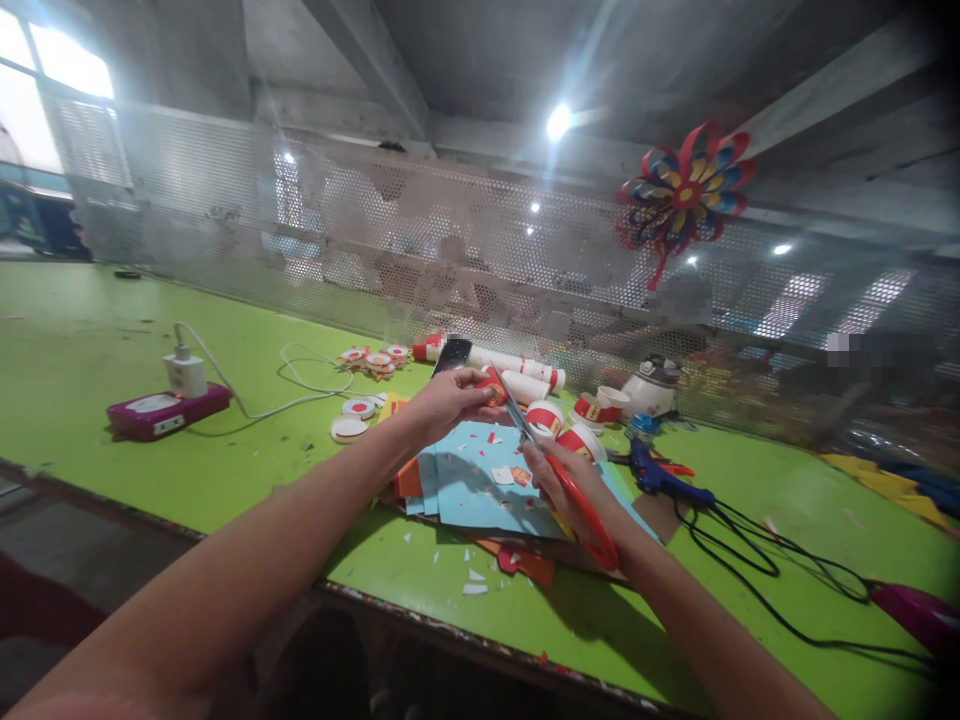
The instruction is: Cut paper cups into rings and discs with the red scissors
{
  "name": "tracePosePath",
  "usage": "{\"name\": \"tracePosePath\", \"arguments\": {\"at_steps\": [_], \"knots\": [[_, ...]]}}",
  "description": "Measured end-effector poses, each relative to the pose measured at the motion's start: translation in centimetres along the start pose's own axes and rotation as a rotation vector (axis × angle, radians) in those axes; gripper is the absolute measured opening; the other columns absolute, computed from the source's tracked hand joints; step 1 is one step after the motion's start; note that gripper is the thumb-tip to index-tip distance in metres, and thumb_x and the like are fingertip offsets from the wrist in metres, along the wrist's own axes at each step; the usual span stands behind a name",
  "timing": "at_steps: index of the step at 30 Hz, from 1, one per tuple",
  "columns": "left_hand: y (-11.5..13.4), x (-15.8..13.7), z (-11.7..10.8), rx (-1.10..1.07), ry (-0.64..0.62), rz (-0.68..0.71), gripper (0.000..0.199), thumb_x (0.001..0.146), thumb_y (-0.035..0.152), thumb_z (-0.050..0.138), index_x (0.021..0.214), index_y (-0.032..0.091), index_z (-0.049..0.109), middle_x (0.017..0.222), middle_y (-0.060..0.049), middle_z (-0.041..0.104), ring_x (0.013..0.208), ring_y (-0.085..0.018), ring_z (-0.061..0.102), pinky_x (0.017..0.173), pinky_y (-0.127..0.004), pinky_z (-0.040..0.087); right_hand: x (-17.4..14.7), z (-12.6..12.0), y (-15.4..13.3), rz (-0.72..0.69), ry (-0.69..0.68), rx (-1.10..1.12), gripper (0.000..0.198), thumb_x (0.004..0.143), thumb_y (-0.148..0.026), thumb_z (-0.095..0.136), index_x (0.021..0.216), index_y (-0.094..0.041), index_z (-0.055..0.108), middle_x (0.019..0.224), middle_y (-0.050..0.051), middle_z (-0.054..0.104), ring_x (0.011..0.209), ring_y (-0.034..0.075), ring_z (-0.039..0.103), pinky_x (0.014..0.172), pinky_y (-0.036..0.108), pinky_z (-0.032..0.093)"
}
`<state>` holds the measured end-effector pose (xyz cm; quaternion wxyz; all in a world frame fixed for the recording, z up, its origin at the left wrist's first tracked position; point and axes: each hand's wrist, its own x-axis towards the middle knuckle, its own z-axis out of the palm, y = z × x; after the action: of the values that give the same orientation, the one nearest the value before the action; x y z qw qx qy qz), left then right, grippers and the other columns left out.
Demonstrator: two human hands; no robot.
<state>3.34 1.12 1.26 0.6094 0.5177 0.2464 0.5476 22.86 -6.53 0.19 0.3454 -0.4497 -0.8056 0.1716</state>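
My left hand (459,400) pinches a small red and gold paper piece (495,390) above the work pile. In my right hand (574,480) are scissors with red-orange handles (589,515), their blades (516,408) pointing up and left against the paper piece. Below both hands lie light blue paper sheets (472,500), strewn with red and white scraps and a small red-gold cutout (520,476). Red and white paper cups (545,418) stand just past the scissors. Orange paper (409,480) sticks out from under the blue sheets.
A blue glue gun (671,480) with a black cord lies right. Stacked cups (517,362) and a phone (453,353) are at the back. A purple power strip (169,410) with a white charger (185,375) sits left. A perforated metal screen (337,230) borders the green table (262,470).
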Motion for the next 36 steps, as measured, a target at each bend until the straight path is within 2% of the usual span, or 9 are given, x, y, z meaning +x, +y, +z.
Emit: {"name": "tracePosePath", "arguments": {"at_steps": [9,14,18,27,36], "knots": [[-0.12,0.01,-0.03,0.0,0.007,-0.012,0.007,0.079,0.003,0.063,0.08,0.009,0.06,0.073,-0.006,0.066,0.063,-0.013,0.066,0.074,-0.032,0.053,0.02,0.02,-0.21,0.023,-0.007,-0.052,0.044,0.091,-0.057,0.035,0.075,-0.019,0.051,0.063,0.001,0.054,0.057,0.016,0.053,0.054,0.027,0.04],[-0.14,0.07,-0.01,-0.018,-0.008,0.001,0.009,0.076,0.004,0.066,0.079,0.01,0.061,0.074,-0.005,0.066,0.064,-0.013,0.066,0.075,-0.033,0.053,-0.08,0.12,-0.43,0.016,0.01,-0.065,0.043,0.091,-0.055,0.037,0.085,-0.017,0.058,0.073,0.005,0.061,0.066,0.018,0.057,0.059,0.028,0.043],[-0.15,0.1,-0.01,-0.017,0.003,-0.012,0.008,0.078,0.003,0.064,0.079,0.01,0.06,0.074,-0.006,0.066,0.065,-0.014,0.067,0.077,-0.033,0.053,-0.09,0.09,-0.44,0.02,0.008,-0.07,0.044,0.091,-0.055,0.037,0.084,-0.017,0.058,0.072,0.005,0.062,0.065,0.019,0.057,0.058,0.028,0.043],[-0.37,0.15,-0.11,-0.003,0.0,-0.002,0.007,0.079,0.003,0.062,0.081,0.009,0.06,0.074,-0.007,0.066,0.064,-0.014,0.067,0.074,-0.032,0.054,-0.05,0.29,0.06,0.047,-0.018,-0.023,0.045,0.091,-0.057,0.036,0.082,-0.018,0.055,0.069,0.003,0.058,0.063,0.018,0.057,0.058,0.027,0.043],[-0.25,0.12,-0.1,-0.003,-0.009,-0.009,0.006,0.08,0.004,0.062,0.081,0.008,0.059,0.074,-0.007,0.067,0.063,-0.014,0.067,0.075,-0.034,0.054,-0.07,0.23,-0.34,0.058,-0.008,-0.009,0.045,0.09,-0.059,0.034,0.077,-0.019,0.05,0.064,0.0,0.05,0.057,0.016,0.05,0.053,0.027,0.043]]}}
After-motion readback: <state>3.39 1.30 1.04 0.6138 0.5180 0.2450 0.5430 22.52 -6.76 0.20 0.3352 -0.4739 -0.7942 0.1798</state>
